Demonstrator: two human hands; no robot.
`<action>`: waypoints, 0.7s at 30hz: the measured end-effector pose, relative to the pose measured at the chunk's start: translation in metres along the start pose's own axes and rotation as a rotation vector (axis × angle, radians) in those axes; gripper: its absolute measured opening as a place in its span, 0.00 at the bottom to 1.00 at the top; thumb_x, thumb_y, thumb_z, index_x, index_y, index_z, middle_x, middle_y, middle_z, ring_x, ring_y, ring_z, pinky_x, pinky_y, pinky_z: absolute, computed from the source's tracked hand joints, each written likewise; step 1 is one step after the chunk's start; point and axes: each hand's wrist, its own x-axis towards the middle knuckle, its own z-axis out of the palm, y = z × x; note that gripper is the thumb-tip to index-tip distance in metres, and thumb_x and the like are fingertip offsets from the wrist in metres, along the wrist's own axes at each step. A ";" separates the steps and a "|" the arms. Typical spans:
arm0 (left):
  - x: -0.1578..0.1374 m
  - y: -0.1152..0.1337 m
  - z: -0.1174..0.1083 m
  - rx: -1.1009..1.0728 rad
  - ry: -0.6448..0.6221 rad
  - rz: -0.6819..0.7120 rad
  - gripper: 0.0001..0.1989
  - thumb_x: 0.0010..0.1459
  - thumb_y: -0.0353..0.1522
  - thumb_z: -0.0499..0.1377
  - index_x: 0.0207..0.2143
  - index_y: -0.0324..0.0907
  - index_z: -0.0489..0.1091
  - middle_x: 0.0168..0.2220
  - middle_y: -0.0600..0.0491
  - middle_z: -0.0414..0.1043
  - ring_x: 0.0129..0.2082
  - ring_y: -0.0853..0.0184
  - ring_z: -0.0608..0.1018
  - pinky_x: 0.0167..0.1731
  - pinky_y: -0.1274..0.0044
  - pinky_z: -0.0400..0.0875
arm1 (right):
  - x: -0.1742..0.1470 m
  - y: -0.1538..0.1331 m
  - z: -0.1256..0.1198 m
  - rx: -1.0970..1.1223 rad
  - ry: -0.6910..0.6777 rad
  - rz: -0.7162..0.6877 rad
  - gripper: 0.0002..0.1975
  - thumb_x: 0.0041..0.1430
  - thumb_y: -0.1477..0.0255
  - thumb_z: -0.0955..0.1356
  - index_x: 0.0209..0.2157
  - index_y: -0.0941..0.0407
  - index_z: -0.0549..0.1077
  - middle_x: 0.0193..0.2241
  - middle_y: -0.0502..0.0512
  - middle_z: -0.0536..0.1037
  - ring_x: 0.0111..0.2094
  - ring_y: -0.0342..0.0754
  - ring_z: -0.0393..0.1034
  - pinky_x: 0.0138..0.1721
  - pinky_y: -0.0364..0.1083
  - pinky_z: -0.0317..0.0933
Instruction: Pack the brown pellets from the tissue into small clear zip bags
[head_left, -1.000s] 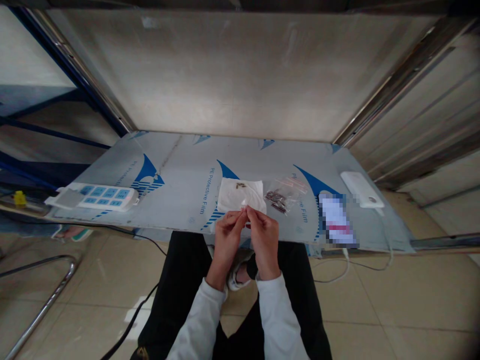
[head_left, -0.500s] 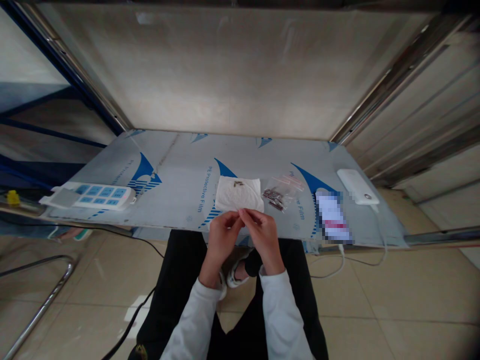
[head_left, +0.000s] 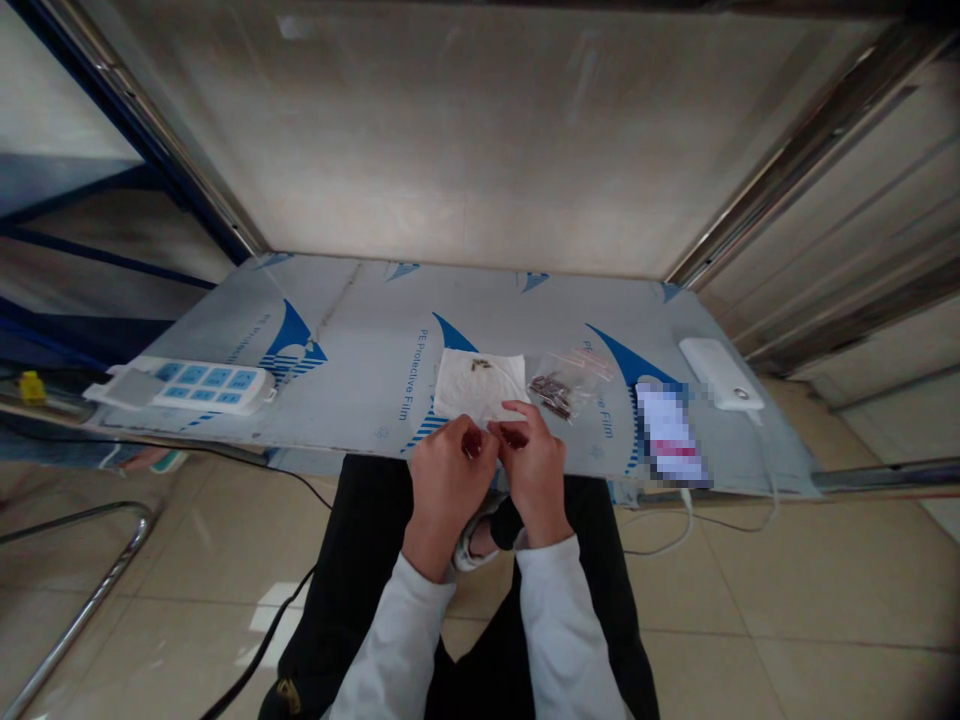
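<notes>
My left hand and my right hand are close together at the table's front edge. The left fingers are curled, with thumb and index finger pressed together. On the right hand, thumb and fingertips pinch close to the left hand, while one finger stretches forward. Whatever the fingers hold is too small or too hidden to make out. Just beyond lies a white tissue with several small brownish pieces near its far side. To its right is a clear zip bag containing dark reddish-brown pieces.
A phone with a blurred screen and a white power bank with a cable lie on the right. A white and blue power strip sits at the left. Printed protective film covers the table; a wall panel rises behind.
My left hand has turned inward and its fingers have curled more. On my right hand a finger has lifted forward. The tissue, bag and pieces look unmoved; the view shifted slightly.
</notes>
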 end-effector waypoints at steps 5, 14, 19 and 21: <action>0.001 -0.003 0.002 -0.067 0.028 0.031 0.09 0.55 0.31 0.53 0.22 0.42 0.62 0.21 0.56 0.68 0.22 0.71 0.69 0.26 0.79 0.58 | -0.002 -0.005 -0.002 0.048 0.045 -0.020 0.04 0.58 0.69 0.65 0.36 0.53 0.65 0.27 0.50 0.80 0.27 0.46 0.76 0.31 0.42 0.66; 0.001 -0.003 -0.010 -0.119 -0.039 0.412 0.30 0.42 0.35 0.65 0.50 0.41 0.62 0.53 0.44 0.65 0.54 0.53 0.66 0.53 0.62 0.59 | 0.005 -0.015 -0.028 -0.170 -0.072 -0.075 0.07 0.59 0.72 0.62 0.40 0.53 0.67 0.28 0.52 0.80 0.29 0.48 0.76 0.33 0.44 0.66; 0.003 -0.013 0.005 -0.224 -0.115 0.408 0.40 0.44 0.34 0.66 0.58 0.42 0.53 0.57 0.43 0.60 0.58 0.55 0.63 0.57 0.62 0.57 | 0.004 -0.015 -0.031 -0.240 -0.161 -0.144 0.10 0.61 0.71 0.60 0.41 0.52 0.70 0.34 0.54 0.80 0.32 0.49 0.76 0.33 0.44 0.66; 0.003 -0.015 0.010 -0.300 -0.126 0.345 0.34 0.46 0.32 0.65 0.55 0.42 0.56 0.52 0.45 0.65 0.53 0.58 0.68 0.53 0.65 0.63 | 0.003 -0.020 -0.030 -0.242 -0.167 -0.143 0.10 0.61 0.71 0.60 0.42 0.52 0.69 0.33 0.54 0.80 0.32 0.49 0.76 0.32 0.44 0.66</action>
